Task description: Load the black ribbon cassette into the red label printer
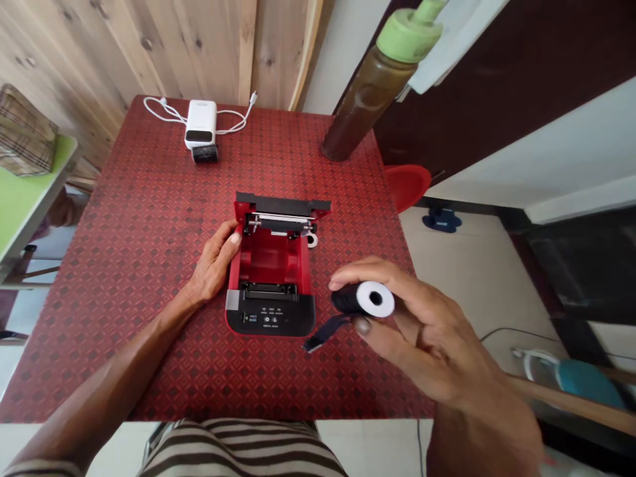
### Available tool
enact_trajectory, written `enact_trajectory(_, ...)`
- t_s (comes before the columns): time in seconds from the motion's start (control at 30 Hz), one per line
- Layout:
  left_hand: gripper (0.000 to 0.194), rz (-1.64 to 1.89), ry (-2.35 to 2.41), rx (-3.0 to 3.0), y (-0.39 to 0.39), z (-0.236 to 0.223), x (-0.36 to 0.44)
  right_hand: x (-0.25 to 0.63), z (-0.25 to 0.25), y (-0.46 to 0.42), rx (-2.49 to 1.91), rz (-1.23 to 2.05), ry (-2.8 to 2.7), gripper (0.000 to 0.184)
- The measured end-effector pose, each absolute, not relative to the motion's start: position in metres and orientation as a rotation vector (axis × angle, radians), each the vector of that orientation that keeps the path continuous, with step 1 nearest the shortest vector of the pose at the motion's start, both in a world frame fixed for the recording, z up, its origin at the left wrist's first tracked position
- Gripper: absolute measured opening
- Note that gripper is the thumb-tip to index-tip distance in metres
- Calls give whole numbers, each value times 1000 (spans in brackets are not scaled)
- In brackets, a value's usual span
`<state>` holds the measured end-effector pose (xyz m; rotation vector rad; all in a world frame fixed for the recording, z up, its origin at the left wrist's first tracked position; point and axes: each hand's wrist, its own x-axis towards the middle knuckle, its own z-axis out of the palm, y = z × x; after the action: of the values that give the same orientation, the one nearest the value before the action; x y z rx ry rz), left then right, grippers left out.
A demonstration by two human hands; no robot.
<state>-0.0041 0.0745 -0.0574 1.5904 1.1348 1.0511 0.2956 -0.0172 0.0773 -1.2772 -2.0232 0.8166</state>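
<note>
A small red and black receipt printer point(272, 278) sits on the red patterned table point(149, 265) with its lid open and its paper bay showing. My left hand point(216, 262) rests against the printer's left side, fingers curled on its edge. My right hand point(412, 324) hovers to the right of the printer, closed around a paper roll point(365, 299) with a dark outer wrap and a white end. A loose dark strip hangs from the roll toward the table.
A white power bank point(201, 126) with a white cable lies at the table's far edge. A tall brown bottle point(370, 93) with a green cap stands at the far right corner. A red stool point(407, 184) stands beyond the right edge, and a green side table point(24, 199) at left.
</note>
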Motion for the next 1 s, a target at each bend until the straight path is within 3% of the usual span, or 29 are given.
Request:
enact_trajectory(0.2,66,1068,1070,1571,76,-58,-1,236,68,6,-1376,503,-2264,23)
enact_trajectory(0.4,60,1074,1017,1541,76,-60,-1,210,52,20,-1444,374,-2467,24)
enact_trajectory(1.0,62,1072,990,1547,76,-61,-2,183,41,58,-1666,530,-2594,37)
